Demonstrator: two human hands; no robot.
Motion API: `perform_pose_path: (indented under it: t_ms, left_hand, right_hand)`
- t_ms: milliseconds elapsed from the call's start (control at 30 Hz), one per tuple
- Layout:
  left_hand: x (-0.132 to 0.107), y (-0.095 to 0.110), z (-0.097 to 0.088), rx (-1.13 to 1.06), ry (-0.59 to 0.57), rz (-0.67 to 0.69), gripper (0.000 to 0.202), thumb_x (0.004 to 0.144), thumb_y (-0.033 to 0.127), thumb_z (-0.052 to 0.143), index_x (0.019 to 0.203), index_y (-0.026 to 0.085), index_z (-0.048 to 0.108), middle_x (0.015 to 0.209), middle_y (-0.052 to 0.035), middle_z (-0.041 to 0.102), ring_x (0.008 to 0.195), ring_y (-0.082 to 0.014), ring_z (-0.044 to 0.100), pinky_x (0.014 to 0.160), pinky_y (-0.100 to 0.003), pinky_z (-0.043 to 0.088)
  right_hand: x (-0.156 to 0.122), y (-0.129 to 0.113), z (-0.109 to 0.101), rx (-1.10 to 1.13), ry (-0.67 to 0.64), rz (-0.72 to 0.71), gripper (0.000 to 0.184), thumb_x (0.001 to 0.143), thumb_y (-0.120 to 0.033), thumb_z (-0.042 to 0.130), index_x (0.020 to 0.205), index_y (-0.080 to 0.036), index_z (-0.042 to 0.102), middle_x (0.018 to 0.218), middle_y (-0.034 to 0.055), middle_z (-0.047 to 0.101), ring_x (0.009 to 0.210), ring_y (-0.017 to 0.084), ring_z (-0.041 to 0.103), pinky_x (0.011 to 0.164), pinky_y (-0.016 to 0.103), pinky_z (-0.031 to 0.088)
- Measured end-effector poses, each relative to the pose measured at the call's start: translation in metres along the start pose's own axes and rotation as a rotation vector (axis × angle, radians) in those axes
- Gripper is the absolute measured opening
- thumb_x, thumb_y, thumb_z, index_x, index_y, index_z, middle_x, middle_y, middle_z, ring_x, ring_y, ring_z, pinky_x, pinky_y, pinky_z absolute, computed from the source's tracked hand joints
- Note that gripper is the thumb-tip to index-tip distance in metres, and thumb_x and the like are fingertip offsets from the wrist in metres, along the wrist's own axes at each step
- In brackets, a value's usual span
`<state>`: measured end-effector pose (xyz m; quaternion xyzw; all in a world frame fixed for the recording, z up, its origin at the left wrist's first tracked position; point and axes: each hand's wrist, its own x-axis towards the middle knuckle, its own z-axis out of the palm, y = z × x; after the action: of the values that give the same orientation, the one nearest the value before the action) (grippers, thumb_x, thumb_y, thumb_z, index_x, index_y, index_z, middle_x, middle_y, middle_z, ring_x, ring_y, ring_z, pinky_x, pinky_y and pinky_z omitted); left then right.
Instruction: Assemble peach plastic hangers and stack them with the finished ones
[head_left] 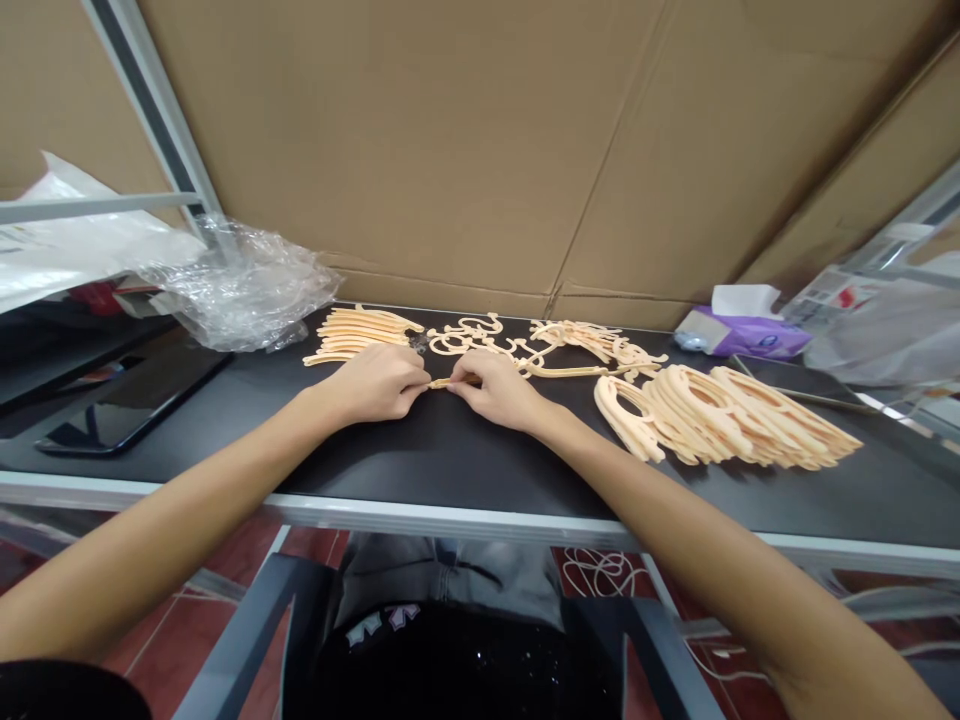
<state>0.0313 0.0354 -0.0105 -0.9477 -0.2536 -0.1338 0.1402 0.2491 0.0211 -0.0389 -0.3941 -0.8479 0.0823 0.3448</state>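
Observation:
My left hand point(381, 383) and my right hand point(499, 388) are close together over the black tabletop, fingers closed. Between their fingertips runs a short thin peach strip point(441, 383), pinched from both sides; most of it is hidden by the fingers. Just behind my left hand lies a row of slightly curved peach strips point(352, 335). Past my right hand are loose curled peach pieces point(469, 335), with a heap of bent ones point(585, 338) further right. A small dark metallic item point(420, 342) sits beside my left knuckles, too blurred to name.
Stacked looped peach pieces point(697, 415) lie at the right. Behind them stands a purple tissue pack point(757, 335). Crumpled clear plastic point(247, 285) and a dark flat device point(135, 400) are at the left. A cardboard wall point(420, 150) closes the back; a metal edge point(450, 518) runs along the front.

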Motion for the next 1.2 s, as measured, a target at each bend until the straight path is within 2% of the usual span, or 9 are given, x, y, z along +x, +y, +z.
perform_pose_path:
  t_ms: [300,367,467,567,633,800,933,1200]
  left_hand:
    - [0.000,-0.001,0.002,0.004,0.004,-0.012,0.028,0.089,0.016,0.050,0.070,0.017,0.071,0.072,-0.0053,0.064,0.068,-0.0169,0.057,0.063,-0.029,0.036]
    - [0.000,-0.001,0.002,0.023,-0.003,-0.015,0.028,0.089,0.017,0.051,0.070,0.017,0.070,0.072,-0.0050,0.064,0.068,-0.0169,0.057,0.063,-0.029,0.036]
    - [0.000,0.000,0.001,0.029,-0.008,-0.022,0.027,0.089,0.016,0.051,0.070,0.017,0.070,0.072,-0.0047,0.064,0.069,-0.0169,0.058,0.063,-0.029,0.036]
    - [0.000,-0.001,0.001,-0.002,-0.011,-0.035,0.025,0.088,0.016,0.052,0.073,0.018,0.071,0.074,-0.0044,0.066,0.070,-0.0171,0.059,0.063,-0.029,0.037]
    - [0.000,-0.002,0.001,-0.023,-0.014,-0.045,0.024,0.088,0.016,0.052,0.074,0.018,0.071,0.075,-0.0042,0.066,0.071,-0.0174,0.060,0.063,-0.029,0.037]
    - [0.000,-0.003,0.000,-0.070,-0.032,-0.048,0.024,0.088,0.016,0.052,0.073,0.018,0.071,0.074,-0.0044,0.066,0.072,-0.0181,0.060,0.064,-0.029,0.038]
    - [0.000,-0.005,-0.001,-0.082,-0.027,-0.051,0.023,0.088,0.017,0.053,0.075,0.019,0.072,0.076,-0.0045,0.067,0.073,-0.0183,0.060,0.065,-0.029,0.038]
    - [-0.001,-0.008,0.000,-0.070,0.010,-0.004,0.025,0.090,0.018,0.053,0.074,0.018,0.072,0.073,-0.0043,0.066,0.070,-0.0174,0.058,0.063,-0.029,0.036]
  right_hand:
    - [0.005,-0.006,-0.001,0.049,-0.025,0.179,0.010,0.084,-0.013,0.066,0.075,-0.016,0.070,0.077,0.0031,0.071,0.073,0.014,0.062,0.072,0.028,0.046]
    - [0.007,-0.007,-0.001,0.086,-0.018,0.251,0.007,0.082,-0.010,0.067,0.083,-0.015,0.073,0.079,0.0033,0.072,0.073,0.014,0.063,0.071,0.027,0.048]
    - [0.010,-0.008,-0.005,0.105,-0.034,0.317,0.016,0.081,-0.010,0.070,0.095,-0.014,0.075,0.085,0.0047,0.075,0.076,0.014,0.066,0.073,0.026,0.049]
    - [0.013,-0.011,-0.013,0.010,-0.128,0.283,0.010,0.084,-0.014,0.069,0.086,-0.016,0.079,0.084,0.0049,0.077,0.077,0.015,0.067,0.075,0.026,0.047]
    - [0.014,-0.013,-0.018,-0.035,-0.190,0.258,0.014,0.086,-0.016,0.067,0.081,-0.017,0.080,0.083,0.0044,0.077,0.077,0.015,0.067,0.074,0.025,0.045]
    - [0.015,-0.013,-0.023,-0.035,-0.244,0.216,0.015,0.088,-0.017,0.067,0.087,-0.019,0.081,0.088,0.0034,0.078,0.081,0.015,0.067,0.075,0.024,0.044]
    - [0.015,-0.009,-0.020,-0.036,-0.232,0.170,0.015,0.088,-0.016,0.067,0.086,-0.019,0.081,0.086,0.0035,0.078,0.079,0.014,0.065,0.075,0.024,0.043]
    - [0.012,-0.005,-0.010,-0.042,-0.117,0.123,0.015,0.087,-0.013,0.068,0.077,-0.016,0.080,0.080,0.0047,0.074,0.076,0.013,0.061,0.074,0.025,0.041]
